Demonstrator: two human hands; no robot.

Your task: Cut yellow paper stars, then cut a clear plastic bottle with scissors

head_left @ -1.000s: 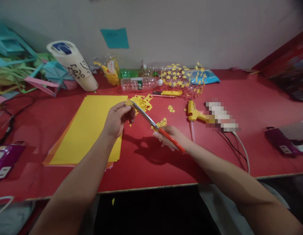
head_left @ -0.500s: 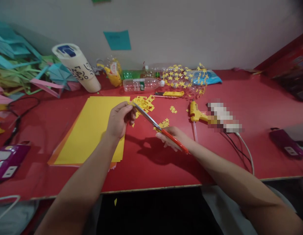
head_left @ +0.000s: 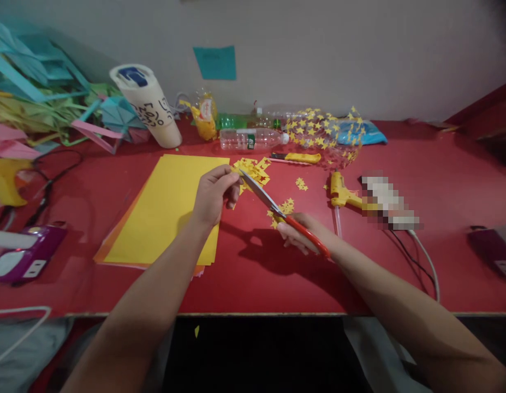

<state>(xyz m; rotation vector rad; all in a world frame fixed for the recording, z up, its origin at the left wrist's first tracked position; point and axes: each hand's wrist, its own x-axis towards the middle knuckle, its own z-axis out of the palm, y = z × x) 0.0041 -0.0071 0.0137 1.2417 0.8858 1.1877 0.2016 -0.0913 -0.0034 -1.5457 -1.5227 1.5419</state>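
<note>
My right hand (head_left: pixel 297 233) grips a pair of scissors (head_left: pixel 264 196) with red handles, blades pointing up and left. Fingers and thumb of my left hand (head_left: pixel 214 194) are pinched on a small piece of yellow paper (head_left: pixel 235 168) at the blade tips; the fingers cover most of it. Just beyond the tips lies a heap of yellow paper scraps (head_left: pixel 255 170) with star-shaped holes. Small yellow paper stars (head_left: pixel 286 207) sit in a pile behind my right hand, and a smaller cluster (head_left: pixel 302 184) lies farther back. Under my left forearm is a stack of yellow sheets (head_left: pixel 162 207).
A yellow glue gun (head_left: pixel 339 192) lies right of my right hand. Behind are a yellow utility knife (head_left: pixel 297 158), a clear plastic bottle (head_left: pixel 240 140) and star-covered clear plastic (head_left: pixel 314 128). A white cylinder (head_left: pixel 148 106) stands back left, beside folded paper shapes (head_left: pixel 121 117).
The view has turned a little left, so the table and both hands appear farther right. Both hands keep nearly the same pose, with the scissors still at the paper piece.
</note>
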